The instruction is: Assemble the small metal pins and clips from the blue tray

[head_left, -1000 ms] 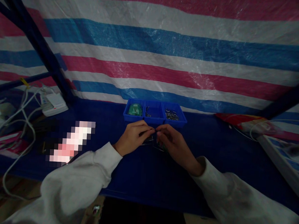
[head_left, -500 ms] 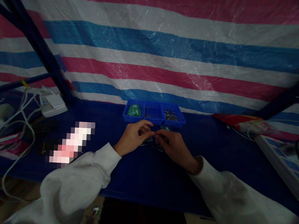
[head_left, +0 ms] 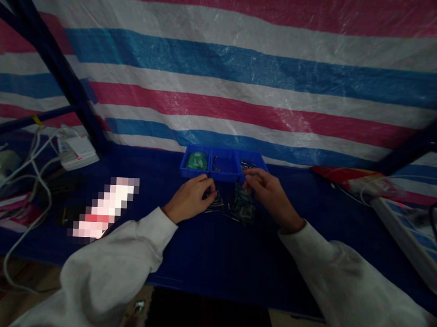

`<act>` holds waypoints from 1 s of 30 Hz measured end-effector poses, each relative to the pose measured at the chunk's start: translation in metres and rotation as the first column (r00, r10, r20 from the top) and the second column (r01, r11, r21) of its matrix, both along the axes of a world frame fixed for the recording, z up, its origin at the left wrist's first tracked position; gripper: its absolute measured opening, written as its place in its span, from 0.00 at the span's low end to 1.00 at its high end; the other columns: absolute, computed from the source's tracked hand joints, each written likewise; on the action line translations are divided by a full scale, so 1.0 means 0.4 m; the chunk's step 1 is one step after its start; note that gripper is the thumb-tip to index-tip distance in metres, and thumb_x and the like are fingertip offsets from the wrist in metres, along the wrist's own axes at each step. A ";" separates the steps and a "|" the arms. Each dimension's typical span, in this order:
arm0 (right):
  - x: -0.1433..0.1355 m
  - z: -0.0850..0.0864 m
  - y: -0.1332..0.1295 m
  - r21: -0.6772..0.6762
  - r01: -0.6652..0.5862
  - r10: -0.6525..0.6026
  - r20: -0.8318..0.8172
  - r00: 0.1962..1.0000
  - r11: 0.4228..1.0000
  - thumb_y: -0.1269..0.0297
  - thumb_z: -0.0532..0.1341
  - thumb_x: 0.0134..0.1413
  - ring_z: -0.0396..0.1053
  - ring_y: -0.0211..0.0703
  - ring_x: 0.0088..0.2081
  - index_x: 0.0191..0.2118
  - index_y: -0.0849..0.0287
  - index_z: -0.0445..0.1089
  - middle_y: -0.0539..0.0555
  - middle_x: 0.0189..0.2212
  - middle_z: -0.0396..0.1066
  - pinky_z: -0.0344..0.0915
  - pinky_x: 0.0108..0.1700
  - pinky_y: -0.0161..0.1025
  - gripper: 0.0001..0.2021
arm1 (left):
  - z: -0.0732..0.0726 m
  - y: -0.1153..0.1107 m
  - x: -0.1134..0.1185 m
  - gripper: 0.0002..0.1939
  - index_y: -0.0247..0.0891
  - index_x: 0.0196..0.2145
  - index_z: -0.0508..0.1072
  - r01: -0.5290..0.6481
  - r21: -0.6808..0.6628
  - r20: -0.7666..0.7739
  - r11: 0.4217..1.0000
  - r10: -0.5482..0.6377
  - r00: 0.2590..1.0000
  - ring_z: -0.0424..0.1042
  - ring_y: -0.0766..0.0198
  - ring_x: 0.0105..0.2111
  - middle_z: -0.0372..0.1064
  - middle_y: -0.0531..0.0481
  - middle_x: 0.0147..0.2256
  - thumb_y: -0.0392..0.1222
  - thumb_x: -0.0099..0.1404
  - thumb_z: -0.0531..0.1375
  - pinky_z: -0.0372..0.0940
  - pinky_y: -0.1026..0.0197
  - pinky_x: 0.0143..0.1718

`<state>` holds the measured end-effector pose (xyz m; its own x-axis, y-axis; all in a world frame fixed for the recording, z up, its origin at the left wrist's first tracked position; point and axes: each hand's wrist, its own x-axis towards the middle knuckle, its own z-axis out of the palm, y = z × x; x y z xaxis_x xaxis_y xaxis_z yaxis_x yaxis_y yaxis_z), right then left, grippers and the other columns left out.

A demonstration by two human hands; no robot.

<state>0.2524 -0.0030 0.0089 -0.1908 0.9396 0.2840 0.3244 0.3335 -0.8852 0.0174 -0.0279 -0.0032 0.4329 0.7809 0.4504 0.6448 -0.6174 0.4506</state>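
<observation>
My left hand (head_left: 193,197) rests at a loose pile of thin metal pieces (head_left: 215,204), like screws or pins, on the blue table. Its fingers are curled together, and what they pinch is too small to make out. My right hand (head_left: 270,193) hovers at the front of the blue tray (head_left: 224,175), with its fingers bent and slightly apart; nothing shows between them. Below those fingers lies a dark clear plastic bag (head_left: 244,209), with a few metal pieces beside it. In the tray's right compartment are similar small metal pieces (head_left: 246,164), partly hidden by my right hand.
A green packet (head_left: 197,161) sits in the tray's left compartment; the middle one holds a few metal pieces. White cables (head_left: 38,173) and a blurred bright object (head_left: 106,209) are on the left. A white-framed case (head_left: 412,242) and red packaging (head_left: 346,175) lie right.
My right hand has moved right and up, away from my left hand to the tray's right compartment, uncovering the plastic bag. My left hand has shifted slightly, its fingers now lower over the pile.
</observation>
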 end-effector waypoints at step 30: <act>-0.055 -0.035 -0.103 0.233 -0.383 0.085 0.751 0.655 0.894 0.66 0.56 0.65 0.72 0.45 0.38 0.41 0.59 0.72 0.57 0.39 0.72 0.68 0.40 0.41 0.08 | -0.002 0.004 -0.017 0.06 0.38 0.35 0.70 0.132 -0.101 -0.134 0.986 -0.145 0.980 0.70 0.63 0.36 0.68 0.50 0.36 0.41 0.69 0.57 0.62 0.62 0.37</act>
